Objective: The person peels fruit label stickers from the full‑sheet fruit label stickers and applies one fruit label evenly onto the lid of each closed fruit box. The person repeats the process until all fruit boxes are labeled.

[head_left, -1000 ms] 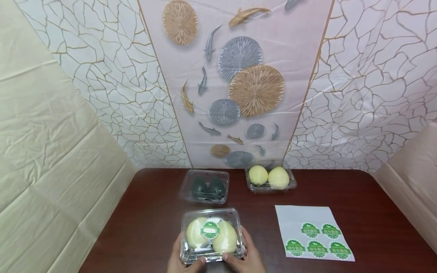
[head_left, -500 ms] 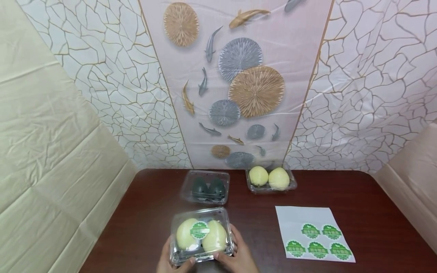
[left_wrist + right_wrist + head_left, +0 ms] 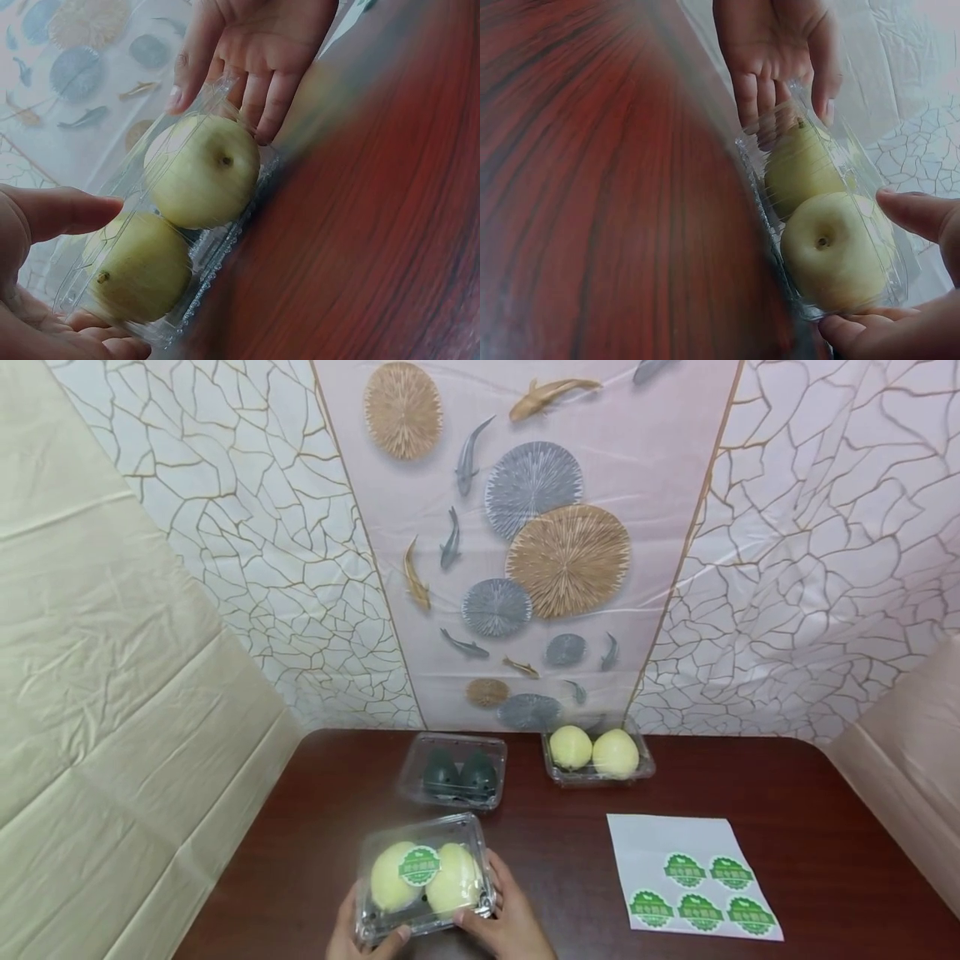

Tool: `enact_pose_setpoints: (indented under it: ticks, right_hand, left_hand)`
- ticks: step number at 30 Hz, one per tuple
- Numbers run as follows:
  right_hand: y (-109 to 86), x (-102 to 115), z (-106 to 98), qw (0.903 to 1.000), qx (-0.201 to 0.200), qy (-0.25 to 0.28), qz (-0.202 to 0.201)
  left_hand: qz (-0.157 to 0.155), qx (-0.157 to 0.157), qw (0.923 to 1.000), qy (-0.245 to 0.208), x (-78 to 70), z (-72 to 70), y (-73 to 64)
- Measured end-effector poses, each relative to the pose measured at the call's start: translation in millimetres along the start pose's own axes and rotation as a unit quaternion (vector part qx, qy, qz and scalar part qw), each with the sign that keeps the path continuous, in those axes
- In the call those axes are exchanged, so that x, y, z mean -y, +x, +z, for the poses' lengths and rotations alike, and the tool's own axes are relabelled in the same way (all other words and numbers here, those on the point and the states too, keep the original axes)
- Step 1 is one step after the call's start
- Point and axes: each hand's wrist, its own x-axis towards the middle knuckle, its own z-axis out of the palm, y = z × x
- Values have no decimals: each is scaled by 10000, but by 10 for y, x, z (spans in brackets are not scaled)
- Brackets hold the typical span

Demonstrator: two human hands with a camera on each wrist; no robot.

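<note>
A clear plastic clamshell box (image 3: 420,927) is held between both hands at the front of the table. Inside lie two pale yellow-green pears (image 3: 393,877), and a round green label (image 3: 419,866) sits on the lid. My left hand (image 3: 366,935) grips the left end, thumb over the lid's near edge and fingers under the side. At the opposite end my right hand (image 3: 508,917) holds it the same way. Both wrist views show the pears (image 3: 202,171) through the box wall, with the right hand's thumb (image 3: 915,210) at the lid. The box stands slightly turned, its right side farther back.
Behind it on the dark red table (image 3: 285,852) stands a clear box with two dark green fruits (image 3: 477,774). Another clear box with two pale pears (image 3: 616,753) is at the back right. A white sheet (image 3: 637,843) bearing several green labels (image 3: 702,912) lies on the right.
Both hands have carried the box of pears leftward across the front of the table, turning it slightly counterclockwise. The other boxes and the label sheet stay in place.
</note>
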Motion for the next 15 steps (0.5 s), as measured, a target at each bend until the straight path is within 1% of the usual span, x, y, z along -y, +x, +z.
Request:
enact_pose_setpoints:
  ticks: [4,8,10,15]
  right_hand:
    - [23,15,29,10000,72,27,21]
    - [46,19,71,9999,143,-15,-18]
    - [57,12,97,9998,179,-42,-57]
    - [97,4,159,9996,258,85,-10]
  left_hand:
    - [69,-80,9999,46,0,-34,1]
    - [102,-227,9997,-60,2,-65,-3]
    - [69,-316,9994,-80,9,-89,-6]
    - [-17,-387,9991,-185,22,-155,4]
